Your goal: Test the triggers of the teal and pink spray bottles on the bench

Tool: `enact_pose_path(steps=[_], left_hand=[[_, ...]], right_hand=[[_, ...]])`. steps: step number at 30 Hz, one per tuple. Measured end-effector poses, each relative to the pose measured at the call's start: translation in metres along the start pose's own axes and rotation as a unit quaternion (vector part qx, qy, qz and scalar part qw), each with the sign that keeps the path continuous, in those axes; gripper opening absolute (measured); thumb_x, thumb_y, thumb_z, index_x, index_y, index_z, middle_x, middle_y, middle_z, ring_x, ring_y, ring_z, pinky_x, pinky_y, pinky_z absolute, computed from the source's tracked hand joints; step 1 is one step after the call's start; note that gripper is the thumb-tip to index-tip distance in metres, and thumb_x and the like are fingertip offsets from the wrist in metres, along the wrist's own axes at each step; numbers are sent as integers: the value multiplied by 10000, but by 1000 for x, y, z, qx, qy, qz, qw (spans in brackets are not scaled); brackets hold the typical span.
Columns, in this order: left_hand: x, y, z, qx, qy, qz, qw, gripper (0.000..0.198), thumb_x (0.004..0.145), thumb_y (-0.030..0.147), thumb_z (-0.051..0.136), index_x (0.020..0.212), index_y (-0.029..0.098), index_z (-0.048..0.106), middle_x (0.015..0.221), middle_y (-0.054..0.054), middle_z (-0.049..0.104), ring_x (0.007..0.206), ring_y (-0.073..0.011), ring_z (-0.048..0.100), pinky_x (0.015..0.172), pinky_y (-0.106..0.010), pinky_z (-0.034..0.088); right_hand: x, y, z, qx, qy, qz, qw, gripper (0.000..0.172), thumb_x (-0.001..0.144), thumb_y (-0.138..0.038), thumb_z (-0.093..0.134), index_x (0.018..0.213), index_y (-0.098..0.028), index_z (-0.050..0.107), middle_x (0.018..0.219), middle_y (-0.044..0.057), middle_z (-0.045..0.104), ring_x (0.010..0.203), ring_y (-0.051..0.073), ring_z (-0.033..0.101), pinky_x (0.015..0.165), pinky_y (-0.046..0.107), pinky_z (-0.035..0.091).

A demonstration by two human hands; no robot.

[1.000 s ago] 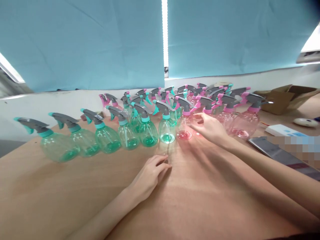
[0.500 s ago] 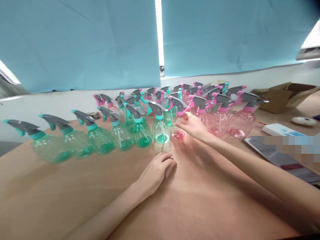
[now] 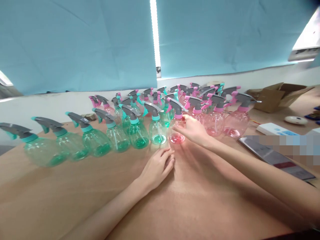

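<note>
In the middle of the front row stands a pink spray bottle [image 3: 176,134] with a grey and pink trigger head, upright on the table. My right hand [image 3: 193,130] is closed around its right side, thumb and fingers on the clear pink body. My left hand [image 3: 157,168] rests on the wooden table just in front, fingers slightly apart and holding nothing. Beside the gripped bottle, to the left, is a green spray bottle [image 3: 158,131] with a turquoise collar. Another pink spray bottle [image 3: 197,115] sits behind my right hand, partly covered by it.
Several green spray bottles [image 3: 96,141] line the left front, with more mixed ones behind. Pink bottles [image 3: 236,123] continue to the right. A cardboard box [image 3: 271,98], a white power strip [image 3: 275,128], a phone-like slab [image 3: 270,156] and a white mouse [image 3: 296,120] occupy the right side.
The view has shifted slightly right. The gripped pink bottle has come a little toward me, more level with its green neighbour. My left hand's fingers have spread a bit.
</note>
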State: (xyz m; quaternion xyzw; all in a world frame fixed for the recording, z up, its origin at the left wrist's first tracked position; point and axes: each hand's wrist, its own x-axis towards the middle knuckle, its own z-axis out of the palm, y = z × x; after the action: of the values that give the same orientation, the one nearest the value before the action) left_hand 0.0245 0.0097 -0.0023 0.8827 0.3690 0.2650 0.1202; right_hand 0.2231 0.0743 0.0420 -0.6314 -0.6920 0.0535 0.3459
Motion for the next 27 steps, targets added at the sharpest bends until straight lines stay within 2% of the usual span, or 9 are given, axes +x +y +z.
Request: enact_pose_path(steps=[4,7,11,13,15,18,21,24,27], left_hand=[[-1,-2,-2,-8,20,-14,1000,222,959,218,467,1165,197,546,1207,-90,593,1124,-242,573,971,-418,461],[-4,-2,-4,-21,53,-48,997,308,928,250,528,1229,222,474,1209,-79,585,1123,-254,572,959,-441,463],[-8,1,-1,-68,80,-85,991,636,821,309,676,1357,236,342,1356,-111,498,1251,-304,490,1029,-505,396],[-10,6,3,-114,67,-85,988,794,772,340,734,1413,237,276,1417,-134,449,1299,-331,441,1051,-528,372],[-11,13,6,-173,41,-73,981,895,735,368,777,1443,243,244,1440,-145,430,1299,-348,443,1040,-527,396],[-11,25,7,-244,1,-63,968,905,729,317,787,1453,266,245,1412,-128,475,1237,-338,515,999,-502,454],[-10,32,5,-279,-15,-64,958,855,749,267,774,1441,269,271,1371,-108,518,1212,-315,542,988,-485,473],[-9,34,2,-268,-4,-47,962,875,740,315,794,1442,272,272,1468,-120,397,1324,-337,419,1054,-513,408],[-7,34,1,-252,-7,-28,967,911,733,378,800,1455,259,257,1497,-141,342,1389,-363,303,1086,-535,361]], right_hand=[[-15,-2,-12,-5,-12,-6,1000,480,784,-570,578,1079,-193,598,1033,109,687,918,321,662,695,402,486],[-33,-3,-22,-4,-16,-15,1000,479,771,-590,595,1073,-218,583,1071,93,682,929,309,660,690,384,487],[-62,-6,-32,-12,-24,-40,999,580,730,-694,584,1064,-219,583,1056,108,681,878,309,671,630,367,493],[-74,-9,-39,-15,-39,-59,997,608,727,-716,570,1059,-208,583,964,107,689,823,309,674,618,376,496],[-83,-14,-46,12,-56,-90,994,623,730,-681,603,1159,-233,554,1017,91,688,857,305,671,669,393,514],[-86,-20,-59,46,-121,-145,981,588,755,-589,646,1242,-284,518,1153,67,652,880,277,663,727,407,527],[-79,-22,-67,96,-170,-181,964,540,792,-528,643,1267,-313,506,1128,45,648,906,259,645,752,398,527],[-70,-21,-68,175,-176,-187,951,527,787,-491,666,1269,-346,509,1070,25,638,939,244,622,783,387,525],[-66,-22,-61,256,-169,-141,941,519,763,-450,700,1236,-326,524,964,18,622,784,197,609,654,342,526]])
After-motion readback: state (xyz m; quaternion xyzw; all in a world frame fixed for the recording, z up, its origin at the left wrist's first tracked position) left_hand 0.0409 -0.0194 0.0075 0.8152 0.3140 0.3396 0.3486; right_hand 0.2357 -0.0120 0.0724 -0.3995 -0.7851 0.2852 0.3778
